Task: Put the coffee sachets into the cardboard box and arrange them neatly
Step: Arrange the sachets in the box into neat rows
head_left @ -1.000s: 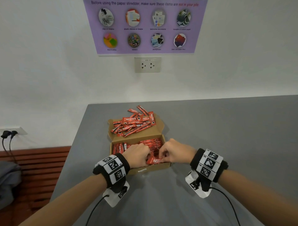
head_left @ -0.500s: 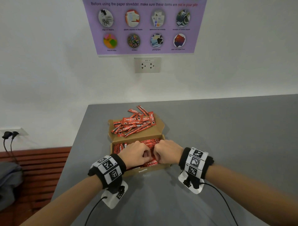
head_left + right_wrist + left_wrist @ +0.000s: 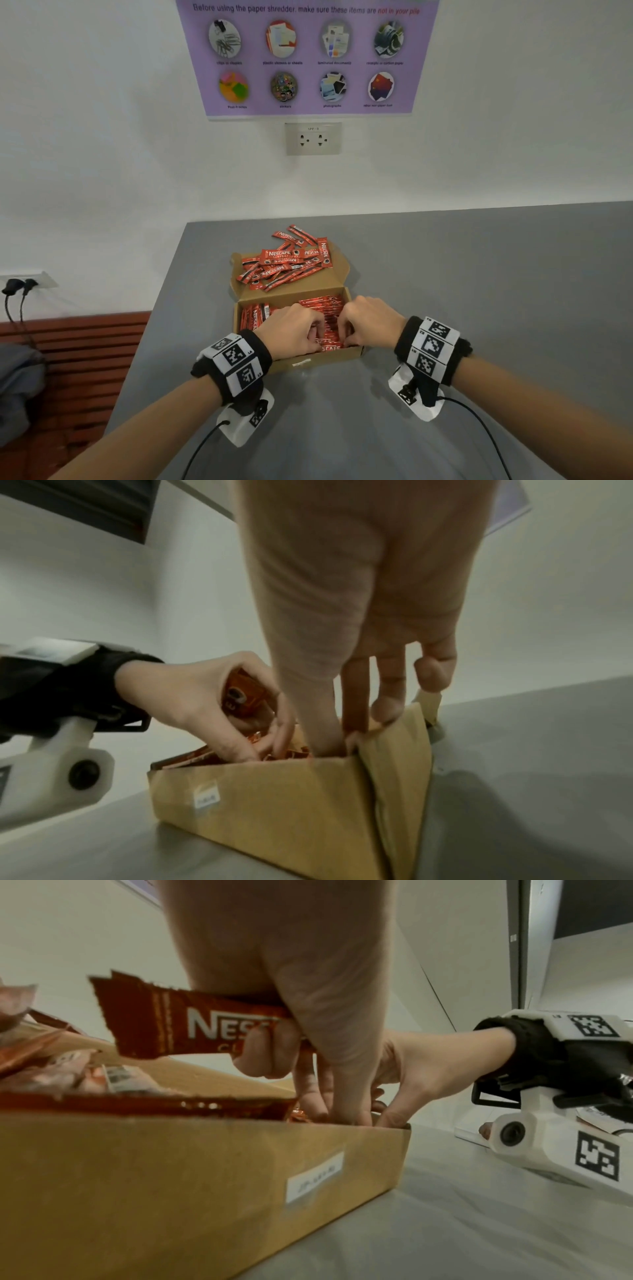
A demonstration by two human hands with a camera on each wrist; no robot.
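Nearest the camera, both forearms are reaching forward over the grey table (image 3: 445,274), each wearing a black wristband with printed markers and a white wrist camera hanging beneath. The left hand (image 3: 293,334) is curling its fingers round one red coffee sachet (image 3: 178,1023), gripping it just above the near edge of the cardboard box (image 3: 318,361). The right hand (image 3: 371,320) is dipping its straight fingers (image 3: 356,696) into the box's near right corner, fingertips going down among the packed sachets (image 3: 322,308); whether it is pinching anything there I cannot tell.

The box is sitting on the table right in front of the hands, its tray holding red sachets standing in rows, some at the left end and more toward the right. Beyond the tray, the open lid (image 3: 298,287) is lying flat, carrying a loose heap of sachets (image 3: 287,262), a few spilling onto the table behind.

Farther off, a wall socket (image 3: 313,138) and a purple poster (image 3: 308,58) are hanging on the white wall.

The left wrist view is showing the held sachet's lettering and a small white label (image 3: 315,1180) on the box's front wall, which the head view is barely resolving. The right wrist view is showing the box's corner seam and the fingers crowding inside it.
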